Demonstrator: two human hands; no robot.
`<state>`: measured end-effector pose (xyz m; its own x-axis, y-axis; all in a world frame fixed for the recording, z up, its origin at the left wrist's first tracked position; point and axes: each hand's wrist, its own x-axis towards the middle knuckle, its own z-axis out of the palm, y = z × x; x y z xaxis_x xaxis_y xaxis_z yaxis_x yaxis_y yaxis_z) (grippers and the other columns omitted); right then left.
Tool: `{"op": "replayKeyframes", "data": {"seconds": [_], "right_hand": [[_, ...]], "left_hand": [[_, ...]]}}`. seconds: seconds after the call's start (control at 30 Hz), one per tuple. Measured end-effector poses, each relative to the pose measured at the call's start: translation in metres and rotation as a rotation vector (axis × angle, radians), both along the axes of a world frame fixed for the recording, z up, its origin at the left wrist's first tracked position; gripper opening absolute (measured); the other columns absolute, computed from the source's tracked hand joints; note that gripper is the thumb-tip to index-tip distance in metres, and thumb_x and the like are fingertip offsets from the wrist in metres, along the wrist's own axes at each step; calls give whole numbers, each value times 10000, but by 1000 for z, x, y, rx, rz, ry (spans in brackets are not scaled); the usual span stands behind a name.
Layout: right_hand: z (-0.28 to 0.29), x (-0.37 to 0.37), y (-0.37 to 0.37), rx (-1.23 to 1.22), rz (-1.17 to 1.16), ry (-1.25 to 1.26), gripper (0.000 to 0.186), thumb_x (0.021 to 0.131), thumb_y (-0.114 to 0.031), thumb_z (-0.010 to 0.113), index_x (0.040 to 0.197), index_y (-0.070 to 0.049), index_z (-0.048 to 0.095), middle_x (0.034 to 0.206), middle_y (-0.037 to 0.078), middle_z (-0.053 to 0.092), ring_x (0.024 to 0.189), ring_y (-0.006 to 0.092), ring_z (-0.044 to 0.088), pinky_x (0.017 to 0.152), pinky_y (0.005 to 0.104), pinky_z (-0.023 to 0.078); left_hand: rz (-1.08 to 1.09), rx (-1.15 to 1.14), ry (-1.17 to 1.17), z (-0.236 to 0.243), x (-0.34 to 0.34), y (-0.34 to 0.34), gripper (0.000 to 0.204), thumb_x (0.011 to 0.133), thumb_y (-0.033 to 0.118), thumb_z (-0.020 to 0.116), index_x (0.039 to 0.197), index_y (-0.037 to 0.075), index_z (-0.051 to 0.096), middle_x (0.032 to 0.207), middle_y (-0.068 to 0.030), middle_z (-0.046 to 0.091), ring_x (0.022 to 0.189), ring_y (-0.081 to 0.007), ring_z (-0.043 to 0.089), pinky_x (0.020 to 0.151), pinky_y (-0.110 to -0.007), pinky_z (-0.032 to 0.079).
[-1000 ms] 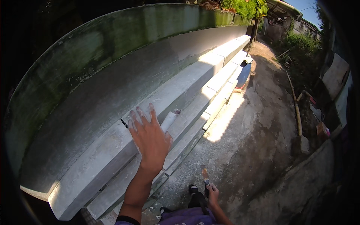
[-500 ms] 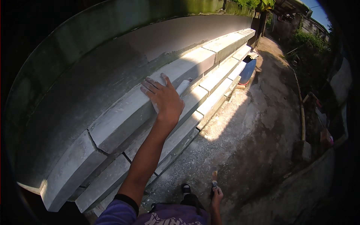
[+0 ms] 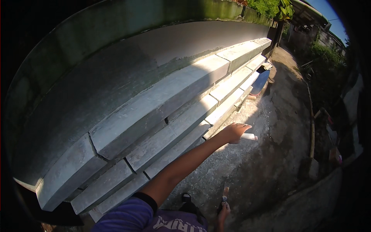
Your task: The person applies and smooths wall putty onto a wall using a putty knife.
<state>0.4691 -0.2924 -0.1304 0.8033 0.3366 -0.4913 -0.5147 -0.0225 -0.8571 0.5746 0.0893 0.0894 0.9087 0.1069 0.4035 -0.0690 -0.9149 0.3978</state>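
Note:
My left hand (image 3: 234,133) is stretched out over the ground, right of the stacked concrete blocks. Its fingers are closed on a white, roll-shaped piece (image 3: 249,136) with a pinkish end; its exact kind does not show. Lower down, near my body, my right hand (image 3: 224,209) grips a small flat-ended tool (image 3: 225,191) with a dark handle, pointing away from me. Whether it is a scraper or a brush cannot be made out. Pale grey concrete blocks (image 3: 154,102) run in stepped rows along the wall, nearest my left arm.
A plastered wall (image 3: 116,62) with a mossy top edge stands behind the blocks. At their far end is a blue container (image 3: 260,82). Rough concrete ground (image 3: 270,143) lies to the right, bordered by a thin pole (image 3: 312,120) and plants (image 3: 328,54).
My left hand has come off the top row of blocks and swung right over the ground, carrying the white piece. My right hand still holds its tool low down.

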Motion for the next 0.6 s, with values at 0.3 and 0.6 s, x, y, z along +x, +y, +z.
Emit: {"op": "replayKeyframes", "data": {"seconds": [0.3,0.6], "right_hand": [[5,-1,27,-22,98,-11,78,920,-140,589,910,-80,638,672,-58,506,553,67,447,505,241,330],[12,-2,54,25,152,29,94,893,-114,629,961,-56,656,665,-23,532,502,92,475,440,264,362]], "left_hand": [[313,-143,211,-150,-168,-91,749,708,101,741,1412,67,488,1415,-187,501,1315,-344,479,1069,-502,388],[1082,338,-98,155,-196,-59,1029,642,224,815,1533,108,313,1523,-263,366,1446,-438,280,1147,-593,236]]}}
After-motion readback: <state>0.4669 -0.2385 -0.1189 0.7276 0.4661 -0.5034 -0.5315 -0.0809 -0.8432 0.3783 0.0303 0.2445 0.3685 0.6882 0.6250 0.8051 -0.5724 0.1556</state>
